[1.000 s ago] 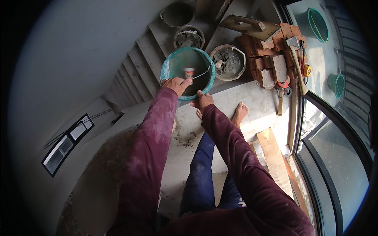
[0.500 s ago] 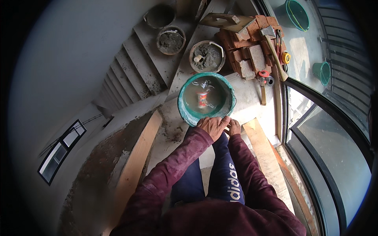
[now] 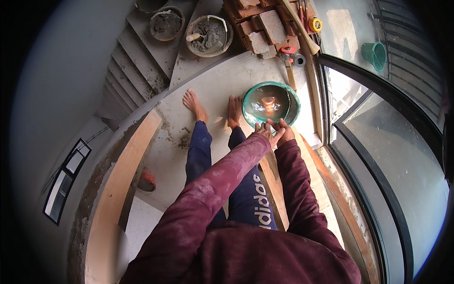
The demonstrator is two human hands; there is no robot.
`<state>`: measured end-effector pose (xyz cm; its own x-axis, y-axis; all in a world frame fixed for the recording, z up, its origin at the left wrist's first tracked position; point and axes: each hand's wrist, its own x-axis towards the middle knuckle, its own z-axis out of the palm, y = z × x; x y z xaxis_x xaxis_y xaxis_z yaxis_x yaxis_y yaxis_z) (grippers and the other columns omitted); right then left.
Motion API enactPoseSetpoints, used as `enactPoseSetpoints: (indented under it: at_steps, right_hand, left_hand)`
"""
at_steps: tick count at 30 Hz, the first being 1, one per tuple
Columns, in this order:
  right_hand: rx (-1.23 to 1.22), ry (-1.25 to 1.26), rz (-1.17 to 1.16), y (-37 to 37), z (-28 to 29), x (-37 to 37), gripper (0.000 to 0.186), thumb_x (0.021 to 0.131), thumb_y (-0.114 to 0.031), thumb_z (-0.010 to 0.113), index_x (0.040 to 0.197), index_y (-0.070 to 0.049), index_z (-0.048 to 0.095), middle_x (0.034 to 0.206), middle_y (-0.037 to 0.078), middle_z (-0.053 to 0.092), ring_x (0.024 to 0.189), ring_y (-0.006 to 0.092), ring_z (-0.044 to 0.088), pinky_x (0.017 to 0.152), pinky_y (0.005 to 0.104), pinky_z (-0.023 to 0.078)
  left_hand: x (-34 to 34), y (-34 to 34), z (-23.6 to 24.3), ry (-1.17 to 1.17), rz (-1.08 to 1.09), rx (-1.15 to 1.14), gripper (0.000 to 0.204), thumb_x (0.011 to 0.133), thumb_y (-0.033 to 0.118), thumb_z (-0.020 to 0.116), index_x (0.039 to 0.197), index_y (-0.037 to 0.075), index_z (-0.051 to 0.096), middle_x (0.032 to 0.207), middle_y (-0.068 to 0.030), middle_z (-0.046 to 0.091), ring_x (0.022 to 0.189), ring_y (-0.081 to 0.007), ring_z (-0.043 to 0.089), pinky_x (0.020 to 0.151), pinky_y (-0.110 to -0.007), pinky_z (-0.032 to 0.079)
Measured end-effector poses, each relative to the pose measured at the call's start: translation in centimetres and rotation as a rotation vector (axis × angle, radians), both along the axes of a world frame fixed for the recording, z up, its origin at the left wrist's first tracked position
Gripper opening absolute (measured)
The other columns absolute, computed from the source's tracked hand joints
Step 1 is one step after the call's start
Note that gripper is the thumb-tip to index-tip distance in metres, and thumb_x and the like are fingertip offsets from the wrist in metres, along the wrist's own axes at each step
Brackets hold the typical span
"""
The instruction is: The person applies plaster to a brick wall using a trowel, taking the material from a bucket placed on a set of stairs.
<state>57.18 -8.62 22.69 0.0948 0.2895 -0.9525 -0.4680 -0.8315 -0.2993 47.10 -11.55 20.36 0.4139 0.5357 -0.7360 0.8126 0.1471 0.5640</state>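
A green bucket (image 3: 295, 116) of cloudy water sits low in front of me, right of my bare feet. On the water shows a bright red-orange and white shape (image 3: 268, 102); whether it is an object or a reflection I cannot tell. My left hand (image 3: 268, 135) and my right hand (image 3: 285, 133) are close together at the bucket's near rim, fingers bent over it. The left forearm crosses over my thigh, and the hands partly overlap. Their grip is partly hidden, and so is the bucket's underside.
Mortar tubs (image 3: 208, 37) stand by the stairs (image 3: 142, 59) at the far left, one with a wooden-handled tool. Stacked bricks (image 3: 269, 28), a hammer (image 3: 289, 71) and a tape measure (image 3: 315, 24) lie far right, beside the glass door frame (image 3: 378, 90). Wooden boards (image 3: 123, 184) flank my legs.
Both hands and the bucket have moved right, and the bucket looks smaller and lower. My feet and more floor have come into view as the view shifted.
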Motion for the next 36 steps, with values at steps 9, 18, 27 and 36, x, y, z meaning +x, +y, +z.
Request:
enactPoseSetpoints:
  at_steps: [9,18,27,36]
  right_hand:
    - [-0.115,-0.282,0.633,-2.3,-10.4,13.0,0.035,0.091,-0.025,0.041,0.075,0.002,0.056,0.061,0.013,0.062,0.048,0.0182,0.058,0.048,0.0301,0.047]
    - [0.098,-0.631,1.616,-2.3,-14.3,15.2,0.028,0.088,-0.020,0.040,0.081,-0.002,0.060,0.065,0.009,0.066,0.054,0.0195,0.061,0.057,0.0329,0.050]
    - [0.128,-0.719,0.905,-5.8,-5.9,8.3,0.052,0.074,-0.016,0.062,0.120,0.002,0.044,0.112,0.019,0.055,0.103,0.0305,0.053,0.089,0.0349,0.041]
    - [0.906,-0.485,1.855,-2.4,6.1,-3.5,0.028,0.077,-0.015,0.059,0.104,-0.011,0.059,0.107,0.016,0.057,0.101,0.0303,0.055,0.085,0.0370,0.045]
  left_hand:
    - [-16.6,-4.8,10.2,0.091,-0.210,-0.364,0.054,0.083,0.044,0.048,0.121,0.006,0.045,0.128,-0.0143,0.041,0.125,-0.0301,0.030,0.103,-0.049,0.020]
    - [-22.4,-10.8,14.7,0.082,0.173,-0.193,0.070,0.071,0.029,0.064,0.132,0.014,0.035,0.143,-0.0107,0.017,0.134,-0.0344,0.000,0.104,-0.052,0.014]
    - [-25.7,-11.7,13.0,0.193,0.366,-0.060,0.037,0.076,0.021,0.059,0.113,0.017,0.058,0.135,-0.0078,0.038,0.132,-0.0304,0.016,0.106,-0.044,0.016]
    - [-32.4,-10.0,13.3,-0.111,1.017,-0.044,0.030,0.080,0.005,0.048,0.108,0.003,0.056,0.105,-0.0139,0.061,0.100,-0.0227,0.057,0.091,-0.031,0.042]
